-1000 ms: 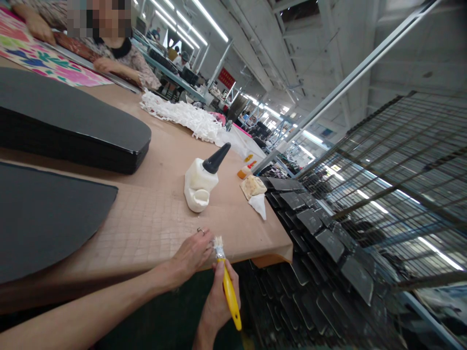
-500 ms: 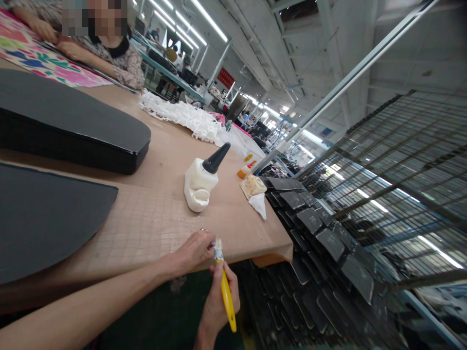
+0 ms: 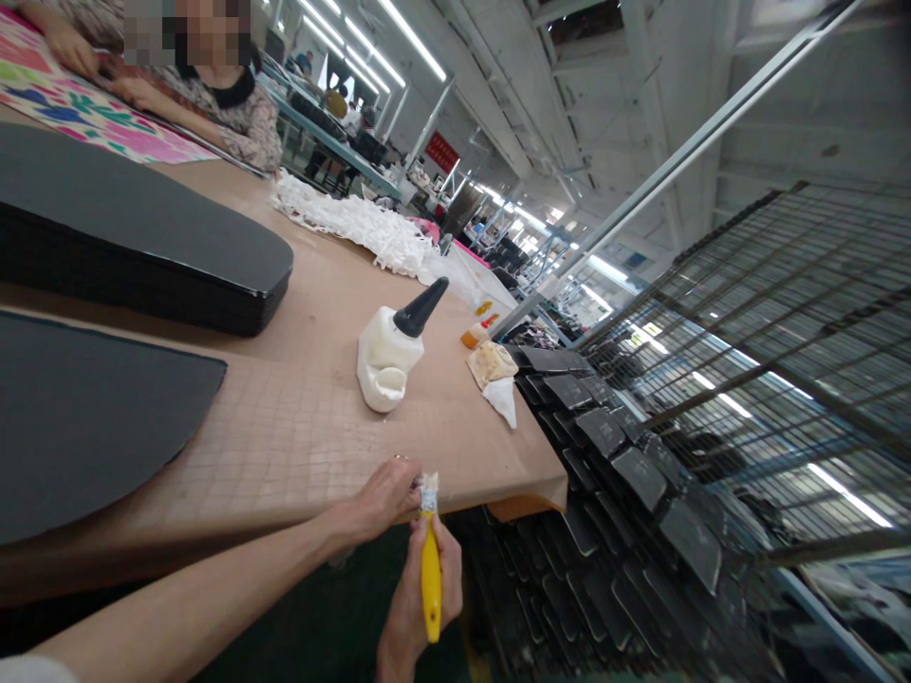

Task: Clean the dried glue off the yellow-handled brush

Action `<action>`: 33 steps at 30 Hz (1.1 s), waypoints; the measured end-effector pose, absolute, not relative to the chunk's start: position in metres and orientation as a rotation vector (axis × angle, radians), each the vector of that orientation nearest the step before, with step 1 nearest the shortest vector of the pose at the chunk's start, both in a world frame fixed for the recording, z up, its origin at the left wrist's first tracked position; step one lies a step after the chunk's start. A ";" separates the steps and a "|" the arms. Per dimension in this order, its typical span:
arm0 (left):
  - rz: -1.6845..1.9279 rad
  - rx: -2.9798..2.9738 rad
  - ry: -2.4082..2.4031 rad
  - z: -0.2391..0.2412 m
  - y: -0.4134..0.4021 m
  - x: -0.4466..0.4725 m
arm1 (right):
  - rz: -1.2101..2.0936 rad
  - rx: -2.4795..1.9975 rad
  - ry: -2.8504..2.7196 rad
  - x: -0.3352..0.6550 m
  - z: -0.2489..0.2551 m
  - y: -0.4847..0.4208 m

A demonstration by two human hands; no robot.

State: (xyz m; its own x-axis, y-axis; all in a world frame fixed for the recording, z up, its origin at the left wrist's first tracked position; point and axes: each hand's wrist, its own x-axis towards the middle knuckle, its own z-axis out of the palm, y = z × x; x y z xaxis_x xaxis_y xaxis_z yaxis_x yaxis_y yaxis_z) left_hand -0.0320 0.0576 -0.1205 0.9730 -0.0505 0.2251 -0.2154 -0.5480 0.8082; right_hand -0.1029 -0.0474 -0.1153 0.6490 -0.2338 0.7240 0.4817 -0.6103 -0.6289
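Note:
My right hand (image 3: pixel 427 569), below the table's front edge, is wrapped round the yellow handle of a paintbrush (image 3: pixel 431 579). The brush points upward, its pale bristles and whitish, glue-smeared ferrule at the top. Close against the ferrule, my left hand (image 3: pixel 388 491) has its fingers curled together at the table edge; what is between its fingertips is hidden. Beyond the hands stands a white plastic bottle (image 3: pixel 390 346) with a cut-out opening low on its side and a black cone-shaped nozzle tilted to the right.
Dark grey padded panels (image 3: pixel 142 218) lie at left on the brown-covered table (image 3: pixel 306 417). White lacy material (image 3: pixel 356 218), a yellowish sponge-like block (image 3: pixel 492 363) and a small orange bottle (image 3: pixel 478 332) are farther back. A rack of dark panels (image 3: pixel 604 432) stands right. A co-worker sits at upper left.
The paintbrush has turned more upright in my right hand, its handle end swinging left. My left hand stays by the bristles, slightly lower. The bottle stands in place.

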 end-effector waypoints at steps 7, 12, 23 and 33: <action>0.282 2.075 -0.103 -0.109 0.087 -0.022 | -0.720 -1.756 0.241 -0.101 -0.105 -0.061; 0.255 1.914 -0.098 -0.091 0.080 -0.027 | -0.436 -1.200 0.408 -0.079 -0.120 -0.073; 0.226 1.876 -0.319 -0.076 0.067 -0.050 | -0.578 -1.272 0.381 -0.081 -0.101 -0.043; -0.088 1.494 -0.131 -0.079 0.057 -0.053 | -0.721 -1.638 0.322 -0.089 -0.101 -0.033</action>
